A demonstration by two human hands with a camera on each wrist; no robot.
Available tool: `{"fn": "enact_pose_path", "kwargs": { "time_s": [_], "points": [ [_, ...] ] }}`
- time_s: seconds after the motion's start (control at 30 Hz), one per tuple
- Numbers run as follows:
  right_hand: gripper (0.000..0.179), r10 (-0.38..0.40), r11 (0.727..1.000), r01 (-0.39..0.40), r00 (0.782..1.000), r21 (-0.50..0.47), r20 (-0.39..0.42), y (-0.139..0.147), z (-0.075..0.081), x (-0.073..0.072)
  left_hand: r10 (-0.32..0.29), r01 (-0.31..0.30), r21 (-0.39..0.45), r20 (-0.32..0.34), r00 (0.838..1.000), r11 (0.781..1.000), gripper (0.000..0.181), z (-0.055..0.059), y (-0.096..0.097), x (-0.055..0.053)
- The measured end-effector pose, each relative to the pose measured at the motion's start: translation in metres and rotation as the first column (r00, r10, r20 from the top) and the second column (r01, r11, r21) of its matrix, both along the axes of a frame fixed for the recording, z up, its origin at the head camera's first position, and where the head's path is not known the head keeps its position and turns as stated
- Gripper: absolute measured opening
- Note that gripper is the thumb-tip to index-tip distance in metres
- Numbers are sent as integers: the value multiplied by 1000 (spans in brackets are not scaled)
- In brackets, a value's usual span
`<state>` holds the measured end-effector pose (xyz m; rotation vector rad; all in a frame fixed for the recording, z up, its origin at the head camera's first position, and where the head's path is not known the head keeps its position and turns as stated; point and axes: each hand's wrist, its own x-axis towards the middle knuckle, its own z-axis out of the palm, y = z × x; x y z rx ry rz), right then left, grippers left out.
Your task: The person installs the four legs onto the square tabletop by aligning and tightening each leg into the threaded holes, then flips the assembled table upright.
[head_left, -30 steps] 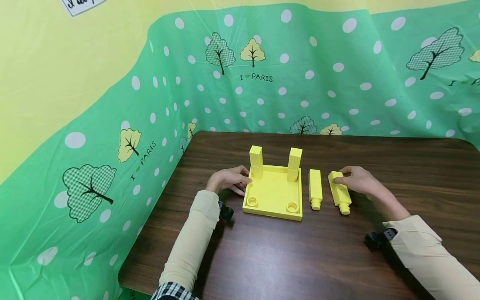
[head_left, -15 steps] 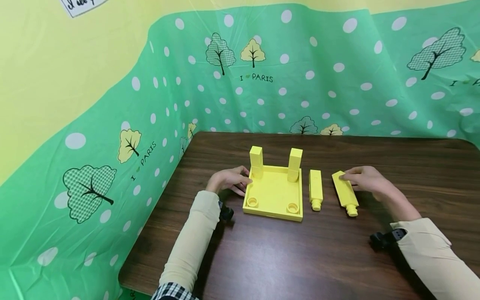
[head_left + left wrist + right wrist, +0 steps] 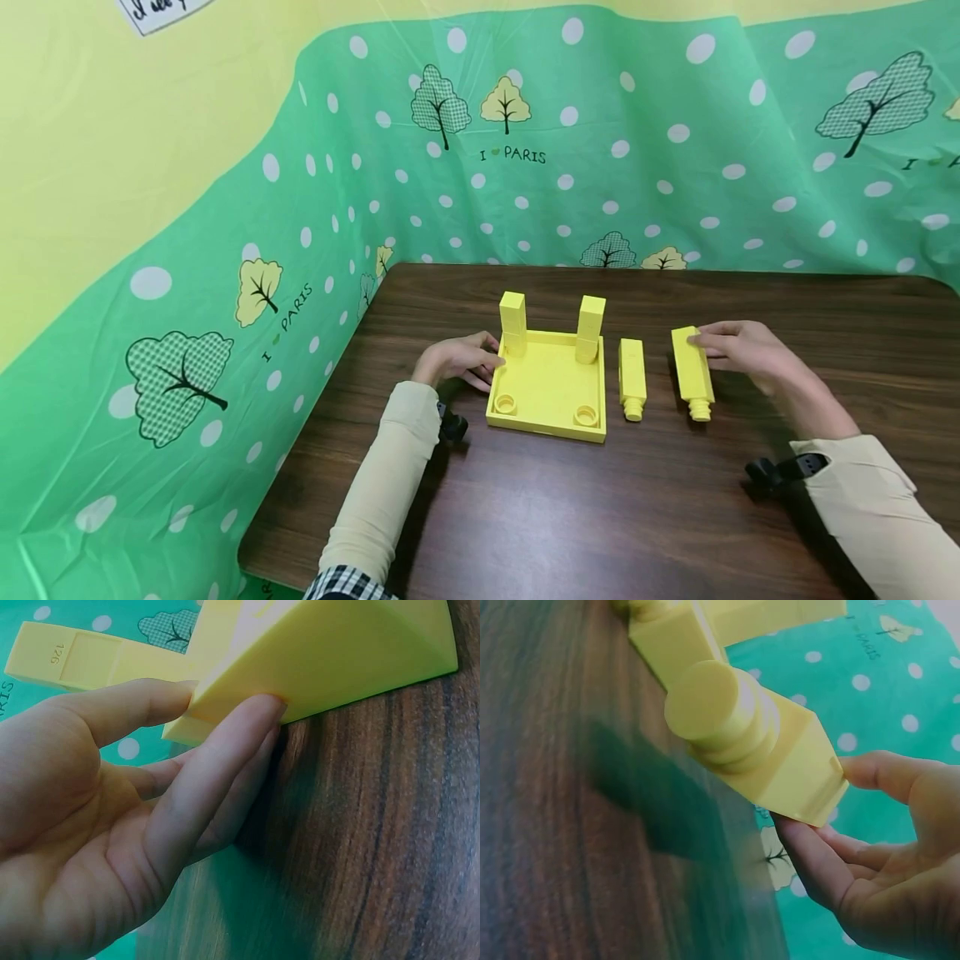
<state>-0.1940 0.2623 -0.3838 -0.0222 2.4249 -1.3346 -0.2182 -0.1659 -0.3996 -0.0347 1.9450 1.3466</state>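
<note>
A square yellow toy tabletop (image 3: pixel 551 385) lies underside up on the table, with two legs (image 3: pixel 513 323) standing at its far corners and two round sockets (image 3: pixel 585 415) at its near corners. My left hand (image 3: pixel 460 360) holds its left side, thumb at the rim and fingers against the outer wall (image 3: pixel 330 675). My right hand (image 3: pixel 742 350) pinches a yellow table leg (image 3: pixel 692 373) by its far end. Its threaded peg (image 3: pixel 712 705) points toward me, and a shadow lies apart from it in the right wrist view. Another leg (image 3: pixel 632 375) lies between tabletop and right hand.
The dark wooden table (image 3: pixel 562 517) extends in front of and right of the parts. A green dotted cloth (image 3: pixel 660 150) hangs behind the table and along its left side. A black wrist camera (image 3: pixel 780 472) sits at the right cuff.
My right hand has moved a little to the right with its leg, which has turned and now points more straight toward me. The left hand and the tabletop stay where they were.
</note>
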Motion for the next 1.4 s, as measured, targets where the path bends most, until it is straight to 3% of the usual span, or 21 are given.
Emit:
{"fn": "enact_pose_path", "kwargs": {
  "time_s": [0.37,1.03,1.2,1.4],
  "points": [
    [83,-32,999,30,998,-34,-55,-4,14,3,-6,6,6,-4,1000,1000,42,0,0,0],
    [61,-159,957,99,965,-274,-209,-38,37,15,-3,3,-1,-8,1000,1000,40,0,-1,1],
    [55,-184,924,86,954,-374,-237,-48,41,19,-1,1,-1,-12,1000,1000,39,0,-1,1],
    [43,-211,834,36,942,-550,-260,-59,46,22,-3,3,-2,-6,1000,1000,40,0,-1,1]
  ]
}}
